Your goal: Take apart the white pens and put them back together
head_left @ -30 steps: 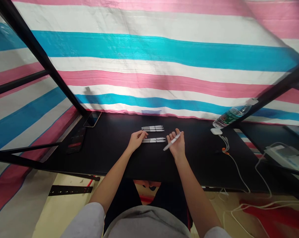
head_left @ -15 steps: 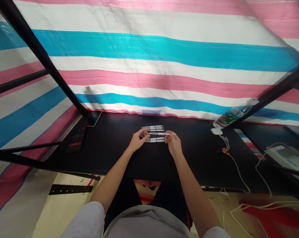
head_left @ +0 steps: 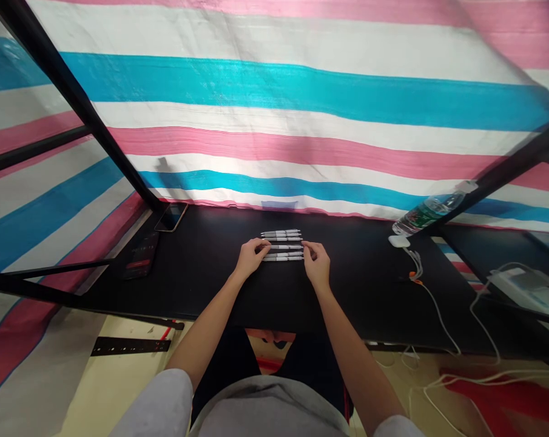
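Note:
Several white-and-grey pens lie side by side on the black table [head_left: 201, 285], pointing left and right. My left hand [head_left: 250, 256] has its fingers pinched at the left end of a middle pen [head_left: 286, 247]. At that pen's other end is my right hand [head_left: 317, 262], thumb and fingers closed about the tip. Above it in the view lie the far pens [head_left: 281, 234], set close together. The near pens [head_left: 283, 257] sit just below, their left ends partly hidden by my left hand.
A clear water bottle [head_left: 426, 213] leans at the back right by a white charger [head_left: 398, 241] with cables. Two phones lie at the left, one dark [head_left: 140, 258] and one near the corner [head_left: 171, 217]. Black frame posts and striped sheeting [head_left: 274, 115] surround the table.
The middle pen has come down level among the others, between the far and near pens. My right hand has shifted slightly left along it, to its right end.

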A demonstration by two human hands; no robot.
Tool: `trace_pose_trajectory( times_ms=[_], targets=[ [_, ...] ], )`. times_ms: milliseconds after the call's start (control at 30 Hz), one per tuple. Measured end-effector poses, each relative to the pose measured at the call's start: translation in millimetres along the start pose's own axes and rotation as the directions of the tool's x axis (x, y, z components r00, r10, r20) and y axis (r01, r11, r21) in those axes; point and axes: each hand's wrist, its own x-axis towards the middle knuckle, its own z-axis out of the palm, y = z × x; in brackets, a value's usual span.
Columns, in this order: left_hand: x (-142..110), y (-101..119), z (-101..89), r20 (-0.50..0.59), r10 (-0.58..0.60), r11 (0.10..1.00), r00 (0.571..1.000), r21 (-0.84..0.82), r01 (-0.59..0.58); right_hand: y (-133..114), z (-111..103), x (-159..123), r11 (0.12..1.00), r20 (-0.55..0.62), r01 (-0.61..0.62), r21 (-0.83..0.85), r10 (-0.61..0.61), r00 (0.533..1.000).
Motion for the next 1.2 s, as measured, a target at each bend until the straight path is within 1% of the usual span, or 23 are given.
trace_pose_trajectory(
  times_ms=[67, 133, 333, 400, 500, 567, 633, 733, 833, 967, 1067, 1133, 1200],
  targets=[
    [0.3, -2.7, 0.3, 0.001, 0.001, 1.000, 1.000, 0.030, -0.001, -2.0, -0.2, -1.4, 0.993, -0.004, 0.043, -0.109, -0.044, 0.999],
    [0.3, -4.2, 0.6, 0.005, -0.001, 0.998, 1.000, 0.061, 0.001, -1.1, 0.0, -1.6, 0.984, 0.008, 0.051, -0.173, -0.051, 0.999],
    [-0.9, -0.6, 1.4, 0.046, 0.011, 0.991, 0.999, 0.132, -0.017, 11.2, 3.0, -1.7, 0.972, 0.116, 0.085, -0.220, -0.060, 0.991],
    [-1.8, 2.0, 1.4, 0.082, 0.035, 0.985, 0.996, 0.168, -0.048, 14.3, 3.9, -2.9, 0.962, 0.148, 0.113, -0.250, -0.077, 0.986],
    [-3.5, 4.8, 1.3, 0.176, 0.090, 0.959, 0.980, 0.249, -0.133, 15.8, 4.0, -5.4, 0.933, 0.212, 0.186, -0.309, -0.123, 0.970],
    [-4.4, 5.8, 1.1, 0.247, 0.110, 0.934, 0.963, 0.304, -0.185, 15.6, 3.6, -7.0, 0.892, 0.269, 0.252, -0.374, -0.156, 0.950],
    [-4.9, 6.8, 0.5, 0.304, 0.106, 0.915, 0.947, 0.343, -0.212, 15.0, 3.2, -8.0, 0.839, 0.309, 0.305, -0.450, -0.174, 0.935],
    [-5.2, 8.6, -0.8, 0.349, 0.096, 0.906, 0.932, 0.358, -0.227, 14.2, 2.7, -8.3, 0.783, 0.326, 0.334, -0.524, -0.178, 0.928],
    [-5.2, 10.3, -2.4, 0.377, 0.106, 0.909, 0.920, 0.338, -0.244, 13.6, 2.7, -7.6, 0.770, 0.323, 0.342, -0.539, -0.186, 0.928],
    [-5.5, 11.1, -4.0, 0.379, 0.115, 0.913, 0.918, 0.323, -0.248, 13.3, 3.3, -7.0, 0.778, 0.315, 0.335, -0.532, -0.186, 0.931],
    [-6.2, 12.0, -3.9, 0.359, 0.127, 0.925, 0.925, 0.295, -0.241, 14.1, 3.0, -6.3, 0.803, 0.286, 0.307, -0.511, -0.178, 0.942],
    [-6.4, 12.4, -2.4, 0.317, 0.139, 0.943, 0.938, 0.248, -0.223, 15.6, 2.5, -4.6, 0.831, 0.238, 0.263, -0.490, -0.162, 0.957],
    [-5.0, 11.2, 0.0, 0.241, 0.131, 0.966, 0.962, 0.188, -0.179, 17.8, 1.9, -1.0, 0.860, 0.176, 0.193, -0.473, -0.122, 0.977]
  ],
)
